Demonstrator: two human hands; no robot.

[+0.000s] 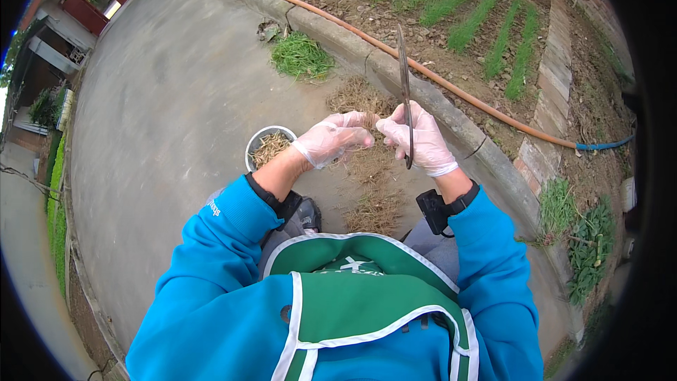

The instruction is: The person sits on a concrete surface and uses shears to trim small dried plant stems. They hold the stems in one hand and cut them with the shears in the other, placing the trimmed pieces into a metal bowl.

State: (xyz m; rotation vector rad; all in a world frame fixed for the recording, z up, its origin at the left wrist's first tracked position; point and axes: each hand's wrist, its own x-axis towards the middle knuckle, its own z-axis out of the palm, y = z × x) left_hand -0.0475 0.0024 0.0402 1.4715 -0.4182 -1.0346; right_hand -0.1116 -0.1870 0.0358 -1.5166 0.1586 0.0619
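Both my hands wear thin clear plastic gloves and meet over a strip of dry roots and stems (373, 206) on the concrete. My right hand (420, 140) is closed around a long, thin, dark metal blade (404, 74) that points away from me. My left hand (338, 137) has its fingers bent beside the right fingertips; a small tuft of dry roots shows at the fingertips, and whether the left hand grips it is unclear. Left of my left hand stands a round bucket (248, 151) with pale, slender root pieces (270, 148) in it, partly hidden by my wrist.
A pile of green leaves (301, 56) lies on the concrete ahead. Beyond a concrete kerb (338, 32), an orange hose (465, 90) crosses a soil bed with green rows (476, 21). More cut greens (558, 209) lie at the right, by the kerb. My shoe (309, 215) is near the bucket.
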